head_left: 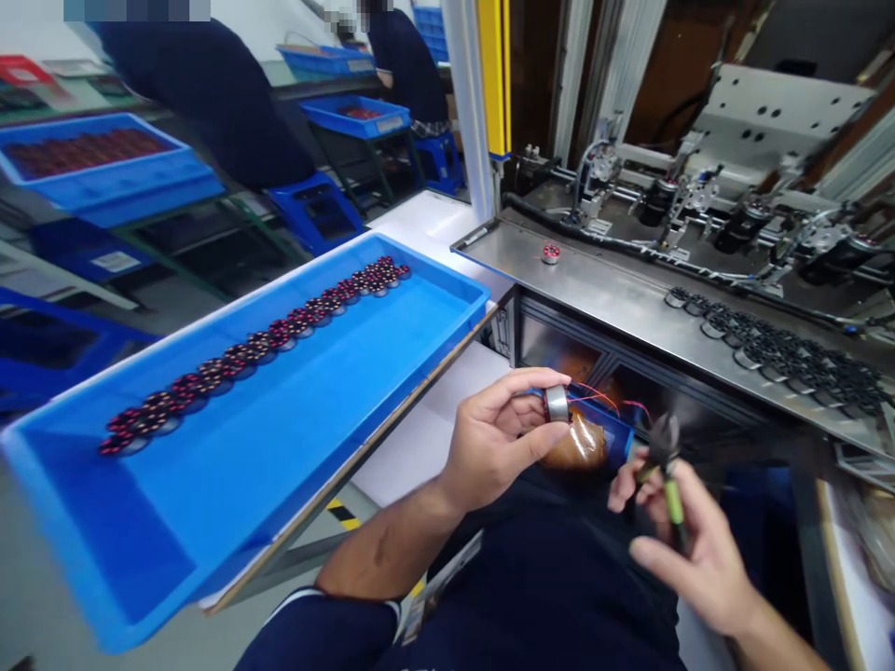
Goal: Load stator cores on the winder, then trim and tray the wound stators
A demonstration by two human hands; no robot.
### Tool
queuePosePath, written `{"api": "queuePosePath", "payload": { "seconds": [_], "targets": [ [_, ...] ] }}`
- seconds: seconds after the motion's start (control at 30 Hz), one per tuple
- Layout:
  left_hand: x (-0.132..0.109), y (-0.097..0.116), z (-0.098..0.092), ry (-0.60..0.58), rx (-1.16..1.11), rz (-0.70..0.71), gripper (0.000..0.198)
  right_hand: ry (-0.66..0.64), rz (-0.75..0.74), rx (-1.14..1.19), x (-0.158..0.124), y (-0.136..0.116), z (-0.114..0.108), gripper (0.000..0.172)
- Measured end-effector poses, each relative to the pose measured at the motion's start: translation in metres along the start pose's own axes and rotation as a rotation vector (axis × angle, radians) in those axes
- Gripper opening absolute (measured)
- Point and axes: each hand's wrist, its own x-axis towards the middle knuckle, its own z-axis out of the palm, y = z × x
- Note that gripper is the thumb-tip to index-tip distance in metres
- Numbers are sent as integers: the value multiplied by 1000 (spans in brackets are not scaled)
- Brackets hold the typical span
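Between the thumb and fingers of my left hand (500,433) is a small round metal motor part (557,403), held on its edge. Thin red wires (601,396) run from it to the right. My right hand (689,536) holds cutting pliers (667,457) with green handles, jaws pointing up and a little blurred; its thumb is away from the handles. The pliers' jaws are close to the far ends of the wires; whether they touch cannot be made out. Behind the motor part, lower down, lies a brown shiny wrapped item (579,443) by a blue bin (619,438).
A large blue tray (314,410) on the left holds rows of similar parts (258,347). On the metal bench (594,284) stand one red-topped part (551,253) and many dark parts (790,349), before a machine (734,186). Two people (210,102) sit at the back left.
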Motion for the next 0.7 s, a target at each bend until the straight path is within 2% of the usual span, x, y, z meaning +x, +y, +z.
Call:
{"api": "queuePosePath", "payload": {
  "seconds": [0.07, 0.13, 0.23, 0.37, 0.57, 0.7],
  "targets": [
    [2, -4, 8, -28, -14, 7, 36, -4, -40, -94, -17, 3, 20, 61],
    [3, -6, 15, -54, -39, -8, 36, -5, -89, -148, -17, 7, 28, 65],
    [5, -5, 22, -67, -67, -38, 36, -16, -129, -169, -4, 11, 25, 69],
    [4, 1, 23, -82, -77, -49, 35, -56, -156, -138, 9, 11, 22, 72],
    [0, 2, 17, -74, -32, -20, 36, -95, -173, -47, 14, 13, 29, 73],
    [0, 0, 15, -64, 8, -22, 36, -51, -214, -84, 13, 12, 29, 73]
  ]
}}
